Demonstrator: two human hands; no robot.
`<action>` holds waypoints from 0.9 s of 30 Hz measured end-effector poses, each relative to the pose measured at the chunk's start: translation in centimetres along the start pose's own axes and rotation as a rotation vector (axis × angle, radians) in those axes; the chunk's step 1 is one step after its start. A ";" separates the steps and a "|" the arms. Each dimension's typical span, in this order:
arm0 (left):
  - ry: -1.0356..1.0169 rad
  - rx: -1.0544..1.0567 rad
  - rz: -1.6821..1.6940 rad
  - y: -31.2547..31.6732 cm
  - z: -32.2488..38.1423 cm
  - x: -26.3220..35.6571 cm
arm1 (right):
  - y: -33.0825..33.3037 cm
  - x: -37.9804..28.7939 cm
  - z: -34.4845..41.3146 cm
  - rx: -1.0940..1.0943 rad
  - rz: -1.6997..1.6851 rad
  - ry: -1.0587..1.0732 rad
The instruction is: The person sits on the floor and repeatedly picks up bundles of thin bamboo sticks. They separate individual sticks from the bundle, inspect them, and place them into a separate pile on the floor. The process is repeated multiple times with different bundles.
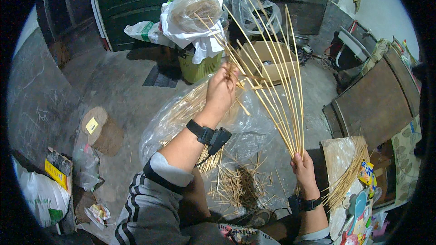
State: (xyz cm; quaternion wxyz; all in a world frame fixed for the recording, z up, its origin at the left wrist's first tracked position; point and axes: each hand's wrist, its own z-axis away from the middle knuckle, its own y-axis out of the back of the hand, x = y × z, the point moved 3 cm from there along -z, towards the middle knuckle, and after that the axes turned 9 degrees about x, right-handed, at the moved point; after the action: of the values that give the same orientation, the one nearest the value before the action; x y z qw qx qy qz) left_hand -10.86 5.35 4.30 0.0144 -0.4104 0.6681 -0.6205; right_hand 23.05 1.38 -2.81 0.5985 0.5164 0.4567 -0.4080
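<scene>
Gripped near their lower ends, several long straw-coloured stalks (285, 102) fan upward from my right hand (305, 173). My left hand (221, 86) is higher and further forward, closed on brown dry husks (232, 72) and a few stalks, beside the fanned ones. Some stalks cross close to its fingers, so which ones it holds is partly hidden. Beneath my left forearm, a large clear plastic bag (252, 132) lies on the floor with many more stalks (185, 105) in it. Short cut pieces and husks (235, 185) form a loose heap below, between my hands.
A small table (335, 149) at right carries a bundle of thin stalks (354, 170) and a blue scoop-like utensil (358, 204). Ahead stand a cardboard box (284, 69) and a green basket (201, 66) piled with bags. At left is a round stool-like block (107, 136).
</scene>
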 end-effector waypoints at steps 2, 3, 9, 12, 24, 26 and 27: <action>0.166 -0.008 -0.137 -0.2 0.8 -1.0 | 0.0 -0.1 0.0 -0.002 -0.005 -0.005; -0.056 -0.159 -0.711 -0.7 1.9 -1.0 | 0.1 -0.1 -0.1 0.009 0.005 -0.018; -0.101 -0.914 -1.552 -2.8 7.7 -4.9 | 0.6 -0.1 -0.8 0.074 0.012 0.111; 0.035 -0.906 -1.439 -1.8 8.1 -6.3 | 1.7 0.1 -1.8 0.180 0.009 0.150; 0.271 -1.479 -1.293 1.7 17.9 -12.6 | 2.2 0.1 -1.5 0.240 -0.076 0.146; 0.279 -1.297 -1.335 0.7 15.4 -12.6 | 1.9 0.0 -1.3 0.224 -0.047 0.130; 0.049 -1.088 -1.348 -0.3 14.1 -11.9 | 1.7 -0.1 -1.1 0.197 -0.048 0.133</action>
State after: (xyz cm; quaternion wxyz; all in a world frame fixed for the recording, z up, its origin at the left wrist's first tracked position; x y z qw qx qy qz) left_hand 4.63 0.59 -4.46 -0.5693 -0.6554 0.4864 -0.0992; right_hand 24.52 2.70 -2.33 0.5034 0.5874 0.4655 -0.4299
